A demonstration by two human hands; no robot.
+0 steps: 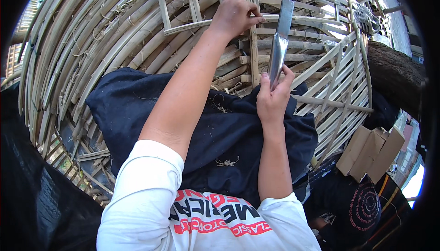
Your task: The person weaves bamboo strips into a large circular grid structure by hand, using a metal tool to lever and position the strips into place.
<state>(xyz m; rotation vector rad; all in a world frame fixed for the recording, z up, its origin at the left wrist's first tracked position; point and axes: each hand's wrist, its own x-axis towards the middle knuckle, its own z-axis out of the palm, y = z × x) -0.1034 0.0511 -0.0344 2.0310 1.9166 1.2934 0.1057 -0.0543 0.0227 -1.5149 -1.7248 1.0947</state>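
My right hand (273, 96) is wrapped round the lower end of a shiny metal tool (280, 38). This tool has a rounded, folded shank and a broad flat blade, and points away from me. To its left, my left hand (234, 16) is closed, with thumb and forefinger pinching at a bamboo lattice (195, 4) where a long crosswise strip meets an upright one. The fingers cover part of that crossing. Below the hands, a dark cloth (220, 127) lies over my lap with a few curled shavings (227, 162) on it.
Many long split bamboo strips (91, 44) curve in a stack at the left and behind the lattice. More crossed slats (339, 86) stand at the right. A cardboard box (369, 152), a thick log (394, 74) and a person in dark clothes (343, 205) are farther right.
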